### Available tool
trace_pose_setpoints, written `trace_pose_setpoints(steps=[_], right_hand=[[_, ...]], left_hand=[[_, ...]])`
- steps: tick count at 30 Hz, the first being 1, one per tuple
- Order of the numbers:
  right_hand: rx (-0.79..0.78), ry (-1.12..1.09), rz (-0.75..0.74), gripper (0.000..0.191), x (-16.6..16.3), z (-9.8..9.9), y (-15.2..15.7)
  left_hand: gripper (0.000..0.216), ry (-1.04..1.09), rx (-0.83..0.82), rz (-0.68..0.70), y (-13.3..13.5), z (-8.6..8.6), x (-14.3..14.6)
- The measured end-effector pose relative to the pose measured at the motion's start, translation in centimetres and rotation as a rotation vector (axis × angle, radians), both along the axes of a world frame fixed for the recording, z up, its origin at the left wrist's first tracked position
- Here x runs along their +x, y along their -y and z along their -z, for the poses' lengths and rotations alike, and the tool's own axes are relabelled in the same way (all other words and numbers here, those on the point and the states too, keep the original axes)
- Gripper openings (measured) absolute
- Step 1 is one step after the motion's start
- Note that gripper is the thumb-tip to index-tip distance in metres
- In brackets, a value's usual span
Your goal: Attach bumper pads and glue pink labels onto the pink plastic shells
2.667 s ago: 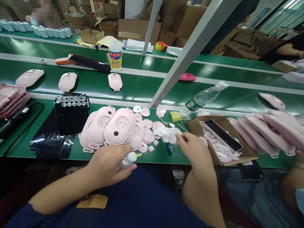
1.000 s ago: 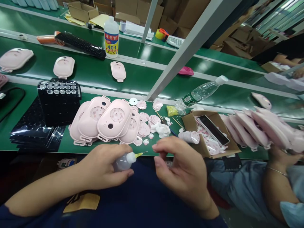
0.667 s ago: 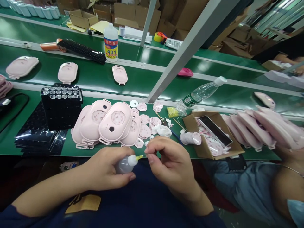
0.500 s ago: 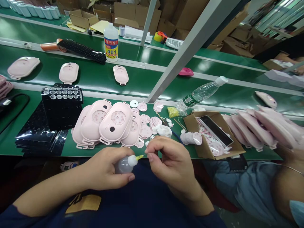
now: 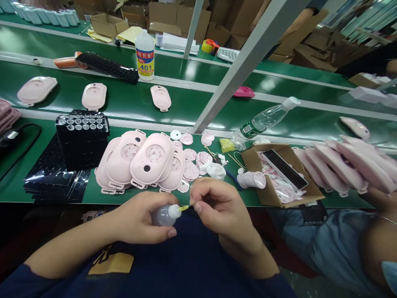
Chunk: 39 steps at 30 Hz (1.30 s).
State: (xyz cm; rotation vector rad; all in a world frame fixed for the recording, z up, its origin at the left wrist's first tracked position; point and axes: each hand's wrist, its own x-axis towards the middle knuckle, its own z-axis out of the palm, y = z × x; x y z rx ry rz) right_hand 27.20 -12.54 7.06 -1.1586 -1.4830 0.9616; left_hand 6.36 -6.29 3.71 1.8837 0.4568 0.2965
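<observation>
My left hand (image 5: pixel 145 217) is wrapped round a small translucent squeeze bottle (image 5: pixel 161 216) with a white cap and a yellow nozzle, tilted to the right. My right hand (image 5: pixel 221 211) has thumb and forefinger pinched right at the nozzle's tip; whatever thin thing is between them is too small to make out. Beyond my hands lies a pile of pink oval plastic covers (image 5: pixel 151 159) with round printed recesses. Loose round pink discs (image 5: pixel 190 170) and a crumpled white tissue (image 5: pixel 214 170) are just past my right hand.
Black sticker sheets (image 5: pixel 81 147) stand at the left. To the right are a cardboard box (image 5: pixel 248 159) with a phone (image 5: pixel 284 169) on top and a leaning plastic bottle (image 5: pixel 263 122). A slanted metal post (image 5: pixel 235 70) crosses the bench. A co-worker sits at the right beside stacked covers (image 5: pixel 369 161).
The pink covers on the belt have shifted slightly right. My hands keep almost the same pose, the pinch still at the nozzle. A person's arm has appeared behind the metal post.
</observation>
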Motion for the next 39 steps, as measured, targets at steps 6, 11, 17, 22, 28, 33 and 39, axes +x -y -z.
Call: trace_pose_setpoints(steps=[6,11,17,22,28,33,39], right_hand=[[-0.122,-0.13,-0.088,0.017,-0.2,0.4,-0.1],[-0.169,-0.245,-0.151,0.025,-0.5,0.8,0.1],[-0.056,-0.185,-0.123,0.004,-0.4,0.4,0.4],[0.027,-0.075,-0.032,0.008,-0.8,0.0,0.5],[0.077,0.0,0.027,0.009,-0.9,0.0,0.4],[0.143,0.015,0.081,0.01,-1.0,0.1,0.1],[0.11,-0.072,0.074,0.008,-1.3,0.4,-0.1]], left_hand=[[0.024,0.049,-0.001,0.009,-0.1,0.2,0.2],[0.026,0.099,-0.017,0.028,0.0,0.5,0.3],[0.027,0.112,-0.144,0.045,0.1,0.7,0.2],[0.033,0.088,-0.167,0.027,0.2,0.8,0.3],[0.037,0.062,-0.185,0.004,0.3,1.2,0.2],[0.039,0.049,-0.149,-0.04,0.3,1.4,0.3],[0.044,0.108,-0.318,0.004,0.3,1.4,0.4]])
